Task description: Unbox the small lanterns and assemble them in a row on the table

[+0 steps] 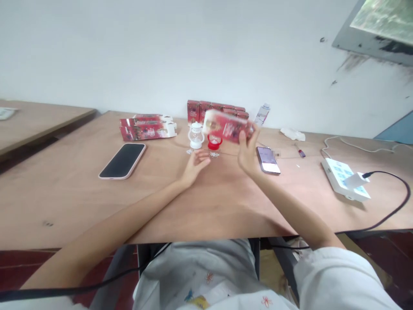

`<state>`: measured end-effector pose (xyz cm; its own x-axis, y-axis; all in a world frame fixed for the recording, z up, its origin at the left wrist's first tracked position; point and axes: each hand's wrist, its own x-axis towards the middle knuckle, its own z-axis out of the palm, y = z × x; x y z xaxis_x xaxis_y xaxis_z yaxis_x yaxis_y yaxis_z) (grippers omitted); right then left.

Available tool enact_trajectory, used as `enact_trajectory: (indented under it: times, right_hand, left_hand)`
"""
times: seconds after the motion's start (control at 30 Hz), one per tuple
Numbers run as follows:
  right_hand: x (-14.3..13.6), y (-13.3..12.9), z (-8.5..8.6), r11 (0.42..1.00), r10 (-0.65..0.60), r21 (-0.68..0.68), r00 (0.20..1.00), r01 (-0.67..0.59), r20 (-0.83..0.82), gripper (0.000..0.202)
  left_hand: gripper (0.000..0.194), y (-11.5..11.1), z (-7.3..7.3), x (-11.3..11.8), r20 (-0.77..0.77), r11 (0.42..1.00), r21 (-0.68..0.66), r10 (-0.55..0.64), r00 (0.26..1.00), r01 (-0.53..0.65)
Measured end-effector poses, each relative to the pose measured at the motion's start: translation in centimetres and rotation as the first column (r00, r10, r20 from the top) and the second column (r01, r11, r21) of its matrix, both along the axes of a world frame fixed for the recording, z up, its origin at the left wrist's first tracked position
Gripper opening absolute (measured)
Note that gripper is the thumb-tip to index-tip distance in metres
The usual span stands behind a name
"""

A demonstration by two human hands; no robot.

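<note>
The counter point(213, 211) is brown and flat, with faint mottling and a small dark mark near its left front. It stands against a pale wall point(161, 51), which bears dark scuffs point(353, 62) at upper right, beneath a grey-edged panel point(383, 21) showing green. A second counter point(41, 120) lies to the left, across a dark gap. Red flooring point(26, 265) shows below the front edge.

The red box point(227, 127) is raised above the counter, in front of a row of upright red cartons point(193, 111). Its long axis runs across the view, dipping slightly toward the right. The pale end points left; the opposite end sits in the right hand point(248, 146). The lettered face is turned toward the wearer. Blur prevents telling whether the pale end is unfolded.

The right hand is clamped on the red box, thumb across the near face. The left hand point(195, 165) grips nothing visible; its fingers are loosely bent, thumb apart, near the white lantern point(195, 135) and the partly covered red lantern point(214, 142). Whether it touches the counter cannot be told. A phone point(124, 160) lies left, a power strip point(345, 178) right.
</note>
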<state>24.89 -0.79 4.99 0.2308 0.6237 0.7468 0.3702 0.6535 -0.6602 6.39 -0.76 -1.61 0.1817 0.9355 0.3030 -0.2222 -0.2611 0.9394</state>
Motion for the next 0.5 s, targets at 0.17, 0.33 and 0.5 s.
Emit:
enact_trajectory:
  times: [0.17, 0.33, 0.5]
  right_hand:
    - [-2.4, -4.2, -5.6, 0.955, 0.218, -0.204, 0.976, -0.216, -0.015, 0.044]
    - [-2.6, -4.7, -5.5, 0.954, 0.214, -0.207, 0.976, -0.217, -0.033, 0.043]
    - [-2.1, -4.1, -5.5, 0.931, 0.213, -0.265, 0.963, -0.250, -0.163, 0.049]
  left_hand:
    - [0.061, -0.5, 0.8, -2.9, 0.147, 0.991, -0.134, 0.019, 0.989, 0.001]
    - [0.055, -1.1, 1.9, -3.1, 0.119, 0.963, -0.248, -0.074, 0.990, 0.102]
    - [0.050, -1.0, 2.3, -2.9, 0.130, 0.961, -0.248, -0.089, 0.988, 0.119]
